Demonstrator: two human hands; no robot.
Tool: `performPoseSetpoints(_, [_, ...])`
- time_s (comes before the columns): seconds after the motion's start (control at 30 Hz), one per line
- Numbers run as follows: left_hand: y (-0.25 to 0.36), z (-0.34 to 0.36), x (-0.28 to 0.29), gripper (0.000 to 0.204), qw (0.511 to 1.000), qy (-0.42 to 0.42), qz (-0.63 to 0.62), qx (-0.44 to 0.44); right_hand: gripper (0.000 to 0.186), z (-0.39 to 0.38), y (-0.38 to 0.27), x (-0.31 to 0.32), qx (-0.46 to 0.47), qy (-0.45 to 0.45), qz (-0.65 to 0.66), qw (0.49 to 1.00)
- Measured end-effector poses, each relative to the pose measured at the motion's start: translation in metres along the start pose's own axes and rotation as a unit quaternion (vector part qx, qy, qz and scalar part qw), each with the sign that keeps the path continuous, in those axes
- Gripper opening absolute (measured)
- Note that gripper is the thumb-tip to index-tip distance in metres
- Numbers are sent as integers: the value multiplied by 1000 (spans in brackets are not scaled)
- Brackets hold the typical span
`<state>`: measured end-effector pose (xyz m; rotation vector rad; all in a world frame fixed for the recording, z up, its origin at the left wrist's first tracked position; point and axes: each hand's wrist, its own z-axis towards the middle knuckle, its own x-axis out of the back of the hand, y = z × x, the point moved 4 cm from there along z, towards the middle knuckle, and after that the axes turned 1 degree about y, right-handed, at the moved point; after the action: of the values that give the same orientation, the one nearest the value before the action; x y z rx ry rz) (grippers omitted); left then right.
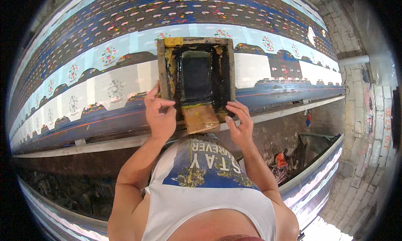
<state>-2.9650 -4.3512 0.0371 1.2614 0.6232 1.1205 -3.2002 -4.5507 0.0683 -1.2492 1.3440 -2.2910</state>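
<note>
A wooden screen-printing frame (195, 41), stained with black and yellow ink, lies over the white sheets on the long table in front of me. Its mesh window (197, 75) looks dark and wet, with thick black ink around it. My left hand (161, 117) grips the near left corner of the frame, fingers along its outer side. On the opposite corner my right hand (240, 123) is closed, thumb and fingers bent round the rail. A brown flat board (201, 118), apparently a squeegee, leans over the frame's near end between my hands, touched by neither.
White printed sheets (96, 90) with dark scalloped edges run along the table, and light blue ones (90, 58) lie beyond. Its near edge (113, 143) is a pale rail close to my body. Another printing table (312, 184) stands behind me. A block wall (372, 128) rises at right.
</note>
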Motion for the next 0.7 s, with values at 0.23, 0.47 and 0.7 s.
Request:
performPoseSetpoints(0.23, [16,-16,-120,24,999,10,-12,-52,36,7,73,90,3,41,4,999])
performPoseSetpoints(0.47, [27,-30,-190,24,1000,16,-8,-2,36,8,125,147,-2,14,-19,1000])
performPoseSetpoints(0.7, [22,-33,-198,23,999,28,-19,35,39,27,90,143,160,-87,-85,980])
